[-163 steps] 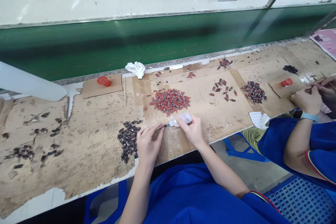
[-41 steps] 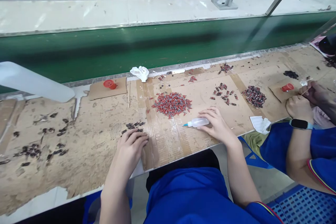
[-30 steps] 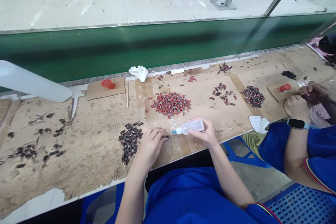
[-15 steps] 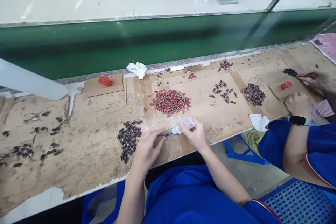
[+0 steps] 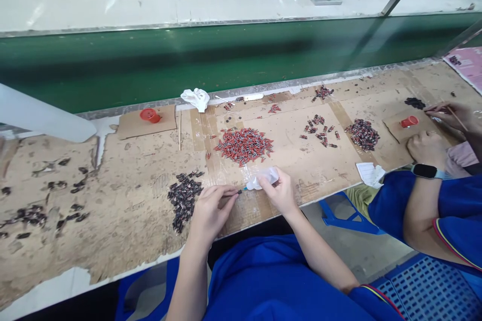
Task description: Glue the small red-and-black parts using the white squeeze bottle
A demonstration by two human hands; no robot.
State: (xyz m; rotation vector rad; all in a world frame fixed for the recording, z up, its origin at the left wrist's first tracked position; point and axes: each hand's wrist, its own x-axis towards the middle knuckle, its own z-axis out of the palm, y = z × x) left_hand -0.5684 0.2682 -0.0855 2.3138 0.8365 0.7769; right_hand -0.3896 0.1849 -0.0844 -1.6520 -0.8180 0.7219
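Observation:
My left hand (image 5: 215, 206) is closed, pinching a small dark part (image 5: 239, 192) between thumb and fingertips. My right hand (image 5: 279, 191) is wrapped round a translucent squeeze bottle (image 5: 257, 180), tipped to the left. Its thin teal nozzle (image 5: 245, 188) points at the dark part; whether they touch is too small to tell. Beyond both hands lies a heap of small red-and-black parts (image 5: 244, 146). To the left of my left hand is a pile of dark parts (image 5: 184, 198).
Cardboard (image 5: 139, 180) covers the bench, with a red cup (image 5: 150, 115), a thin stick (image 5: 179, 130) and a crumpled tissue (image 5: 196, 99) on it. A green belt (image 5: 150, 67) runs behind. At right, a co-worker's hands (image 5: 429, 148) are near another red cup (image 5: 409, 121) and part piles (image 5: 362, 134).
My hands stay almost in place, the dark part still in my left and the bottle in my right. The view shifts very slightly. The co-worker's far hand and stick have moved a little.

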